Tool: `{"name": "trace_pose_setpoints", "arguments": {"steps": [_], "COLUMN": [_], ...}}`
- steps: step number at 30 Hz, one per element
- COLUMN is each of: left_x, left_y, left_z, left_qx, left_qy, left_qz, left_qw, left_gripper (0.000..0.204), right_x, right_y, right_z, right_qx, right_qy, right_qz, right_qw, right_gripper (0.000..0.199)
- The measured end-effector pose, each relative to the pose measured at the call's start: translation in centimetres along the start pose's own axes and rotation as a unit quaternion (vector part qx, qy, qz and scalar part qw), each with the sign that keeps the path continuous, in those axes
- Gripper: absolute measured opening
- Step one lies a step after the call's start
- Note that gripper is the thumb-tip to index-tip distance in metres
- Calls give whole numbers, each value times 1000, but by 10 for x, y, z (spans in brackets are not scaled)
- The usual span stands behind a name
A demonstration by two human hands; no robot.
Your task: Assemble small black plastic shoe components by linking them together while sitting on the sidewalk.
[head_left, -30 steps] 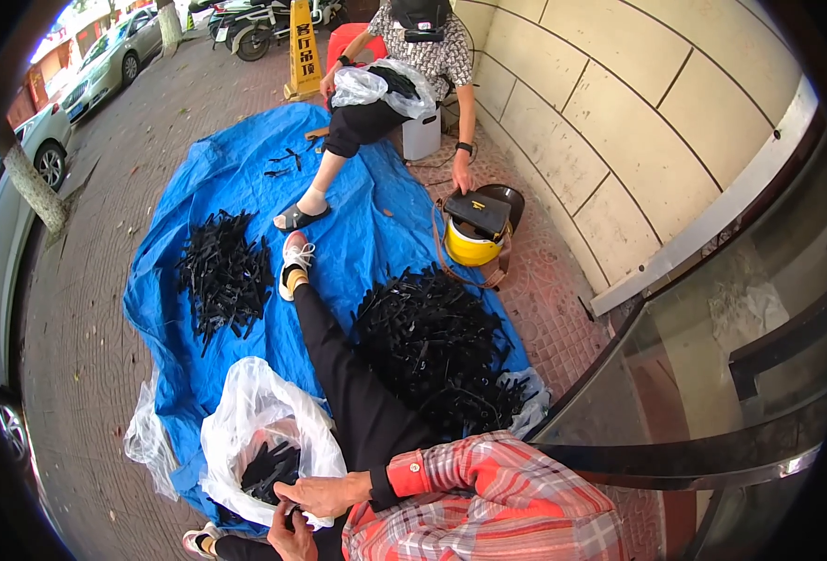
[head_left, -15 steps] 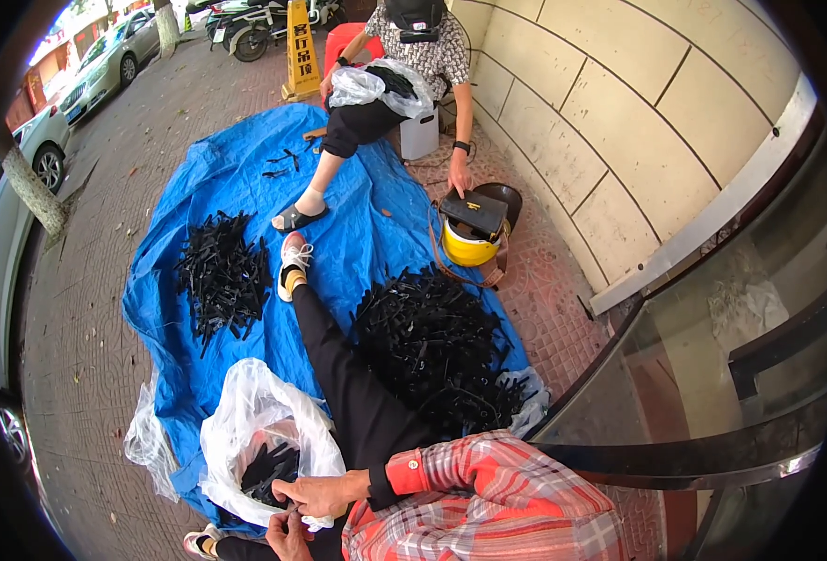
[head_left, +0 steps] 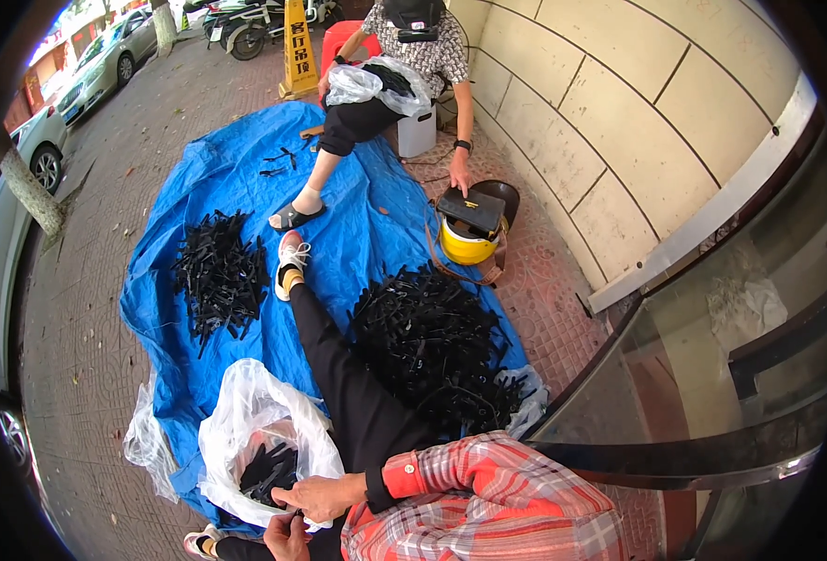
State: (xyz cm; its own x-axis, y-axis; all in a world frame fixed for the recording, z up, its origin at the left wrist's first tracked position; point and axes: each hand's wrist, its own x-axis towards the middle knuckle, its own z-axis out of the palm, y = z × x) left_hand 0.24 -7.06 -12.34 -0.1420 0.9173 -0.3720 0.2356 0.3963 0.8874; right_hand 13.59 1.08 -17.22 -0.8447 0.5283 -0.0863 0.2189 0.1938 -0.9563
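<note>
Blue tarpaulin (head_left: 357,238) sprawls over the paving, with a co-worker (head_left: 432,64) seated at its far end! Next down, a broad heap of black strips (head_left: 423,346) lies to the right of the outstretched leg (head_left: 352,379); a white plastic bag (head_left: 245,393) gapes at the near edge, and a smaller heap (head_left: 217,280) sits beyond it. Inside the bag, loose strips (head_left: 266,467) gather right by the fingers. Here's the right hand (head_left: 322,497), index finger extended, meeting the left hand (head_left: 287,539), fingers curled; something tiny and dark shows between them, but I can't tell which hand grips it.
</note>
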Motion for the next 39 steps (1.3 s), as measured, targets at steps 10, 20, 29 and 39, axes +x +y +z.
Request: {"name": "trace_pose_setpoints", "arguments": {"steps": [10, 20, 29, 39], "left_x": [4, 4, 6, -15], "left_y": [-12, -13, -23, -7], "left_z": [8, 14, 19, 4], "left_qx": [228, 162, 104, 84], "left_qy": [52, 57, 21, 112], "left_qz": [41, 55, 35, 44], "left_qw": [971, 984, 994, 989], "left_gripper": [17, 19, 21, 15], "right_x": [4, 7, 0, 7], "right_y": [19, 26, 28, 12], "right_z": [25, 21, 13, 32], "right_qx": [-101, -110, -152, 41], "right_qy": [102, 82, 64, 107], "right_qz": [-57, -10, -37, -37], "right_qw": [988, 990, 986, 993], "right_gripper": [49, 58, 51, 35]}}
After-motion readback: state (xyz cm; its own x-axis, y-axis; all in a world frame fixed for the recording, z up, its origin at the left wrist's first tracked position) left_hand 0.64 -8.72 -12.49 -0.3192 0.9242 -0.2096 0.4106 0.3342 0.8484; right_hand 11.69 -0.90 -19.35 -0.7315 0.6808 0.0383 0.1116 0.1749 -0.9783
